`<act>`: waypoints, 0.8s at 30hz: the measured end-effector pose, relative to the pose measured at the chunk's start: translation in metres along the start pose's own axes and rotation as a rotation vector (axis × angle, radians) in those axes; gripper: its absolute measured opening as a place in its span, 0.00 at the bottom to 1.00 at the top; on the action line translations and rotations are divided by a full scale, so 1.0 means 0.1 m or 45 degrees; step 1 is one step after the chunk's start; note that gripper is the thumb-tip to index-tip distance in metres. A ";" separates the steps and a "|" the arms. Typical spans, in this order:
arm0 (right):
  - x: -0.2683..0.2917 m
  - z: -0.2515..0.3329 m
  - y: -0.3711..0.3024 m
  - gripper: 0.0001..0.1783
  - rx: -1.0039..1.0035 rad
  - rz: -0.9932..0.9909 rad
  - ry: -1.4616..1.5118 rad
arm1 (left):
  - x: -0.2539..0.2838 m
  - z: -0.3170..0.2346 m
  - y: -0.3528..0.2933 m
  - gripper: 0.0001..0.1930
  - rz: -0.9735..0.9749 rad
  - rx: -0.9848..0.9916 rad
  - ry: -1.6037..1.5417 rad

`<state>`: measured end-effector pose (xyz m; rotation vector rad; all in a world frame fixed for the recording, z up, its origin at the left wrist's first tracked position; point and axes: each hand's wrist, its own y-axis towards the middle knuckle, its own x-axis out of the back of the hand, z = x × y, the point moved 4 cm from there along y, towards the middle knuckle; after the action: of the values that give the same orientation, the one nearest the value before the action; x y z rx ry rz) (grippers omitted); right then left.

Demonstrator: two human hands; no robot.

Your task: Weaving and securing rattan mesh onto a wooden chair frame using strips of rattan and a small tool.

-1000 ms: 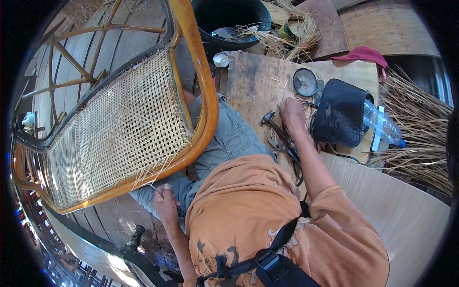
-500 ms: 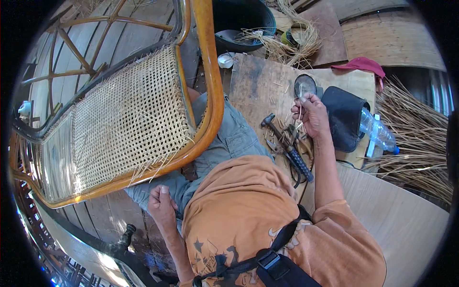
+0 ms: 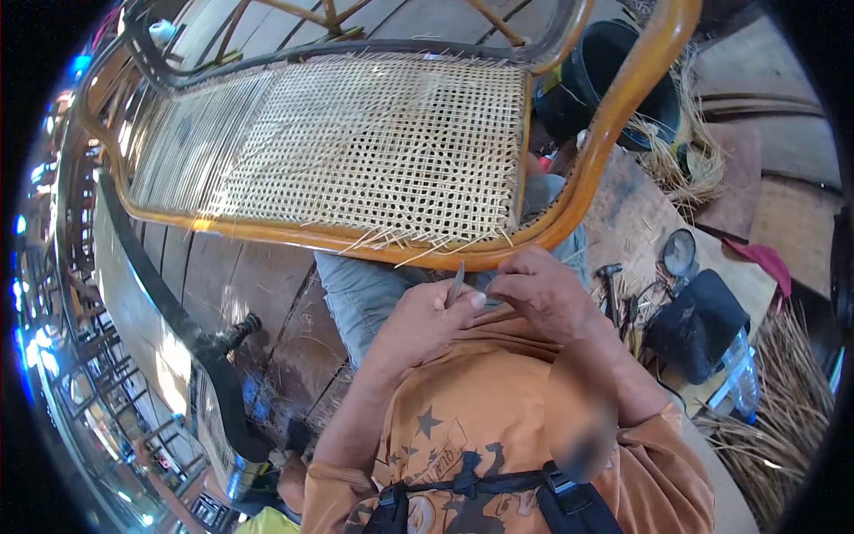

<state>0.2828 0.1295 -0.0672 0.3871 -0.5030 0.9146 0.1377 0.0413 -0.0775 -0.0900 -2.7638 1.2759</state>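
Note:
My left hand (image 3: 422,322) is closed around a thin grey pointed blade (image 3: 457,283) that sticks up between thumb and fingers; its handle is hidden. Close beside it, my right hand (image 3: 544,298) has its fingers pinched together, and whatever is in them I cannot make out. Both hands are in front of my belly, just below the front rail of a rattan chair frame (image 3: 480,260). A woven cane panel (image 3: 382,147) fills that frame, with loose strand ends poking out along its lower edge. The frame lies over my legs.
To the right are a hammer (image 3: 610,283), a round dark dish (image 3: 680,253), a black pouch (image 3: 698,325) and a plastic bottle (image 3: 740,374). Long cane strips (image 3: 783,400) lie beyond them. A dark bucket (image 3: 600,76) stands behind the frame, and a dark curved frame (image 3: 191,325) at left.
My right hand has come from the board by the dish to my belly, and my left hand has moved in beside it. The view has turned, so the chair frame appears more level.

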 end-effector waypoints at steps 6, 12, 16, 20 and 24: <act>-0.13 -0.09 0.19 0.08 -0.070 0.276 0.020 | 0.09 -0.04 0.03 0.14 -0.102 -0.295 0.179; 0.32 -0.48 0.50 0.07 -0.268 0.281 -0.380 | 0.36 -0.24 0.14 0.13 -0.393 -0.280 0.501; 0.69 -0.45 0.69 0.08 -0.224 0.017 -0.870 | 0.53 -0.37 0.24 0.14 -0.384 -0.164 0.422; 0.49 -0.20 0.87 0.10 0.277 0.046 -0.391 | 0.43 -0.53 0.35 0.13 -0.193 -0.315 0.406; 0.24 -0.39 0.84 0.10 -0.266 0.470 -0.074 | 0.49 -0.57 0.46 0.13 -0.229 -0.351 0.381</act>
<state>0.2357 0.2121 -0.0764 0.1313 -0.7315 1.1959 0.0964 0.1190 -0.0730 -0.0459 -2.5981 0.7646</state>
